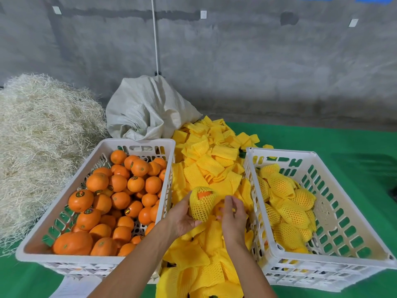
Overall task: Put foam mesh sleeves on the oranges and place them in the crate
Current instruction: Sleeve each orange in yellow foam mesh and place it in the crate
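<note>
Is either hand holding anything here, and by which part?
The left hand grips a sleeved orange by its lower end. The right hand hovers beside it, fingers loosely curled, holding nothing visible.

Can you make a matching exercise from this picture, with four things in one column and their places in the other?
Things:
1. bare oranges
2. sleeved oranges
3. loose foam sleeves
4. straw pile

Places:
A. far left, beside the left crate
B. in the right crate
C. between the two crates
D. in the left crate

Pairs: 1-D, 2-B, 3-C, 4-A
</note>
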`<move>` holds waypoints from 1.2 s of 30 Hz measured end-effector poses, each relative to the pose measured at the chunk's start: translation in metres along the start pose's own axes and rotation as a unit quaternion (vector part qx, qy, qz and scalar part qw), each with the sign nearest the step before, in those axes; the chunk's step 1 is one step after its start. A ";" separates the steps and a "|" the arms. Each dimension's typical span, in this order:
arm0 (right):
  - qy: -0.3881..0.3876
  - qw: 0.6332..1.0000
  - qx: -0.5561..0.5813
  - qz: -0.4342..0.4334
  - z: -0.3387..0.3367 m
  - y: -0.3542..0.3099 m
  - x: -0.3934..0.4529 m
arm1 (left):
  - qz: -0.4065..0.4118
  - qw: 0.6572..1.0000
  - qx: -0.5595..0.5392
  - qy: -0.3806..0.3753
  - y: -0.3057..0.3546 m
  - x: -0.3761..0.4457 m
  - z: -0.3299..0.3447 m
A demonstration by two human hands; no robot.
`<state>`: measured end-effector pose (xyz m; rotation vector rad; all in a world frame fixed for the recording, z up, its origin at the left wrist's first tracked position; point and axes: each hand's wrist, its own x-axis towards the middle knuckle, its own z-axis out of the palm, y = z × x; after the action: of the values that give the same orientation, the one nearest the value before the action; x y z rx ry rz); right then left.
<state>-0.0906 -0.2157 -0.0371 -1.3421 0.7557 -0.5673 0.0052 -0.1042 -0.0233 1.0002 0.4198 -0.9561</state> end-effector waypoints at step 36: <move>-0.108 0.992 -0.056 0.028 -0.028 -0.014 0.011 | 0.133 0.988 0.071 -0.018 -0.013 -0.004 0.000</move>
<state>-0.1038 -0.2441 -0.0269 -1.4550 0.6529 -0.3332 -0.0079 -0.1050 -0.0274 1.1352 0.1836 -0.7689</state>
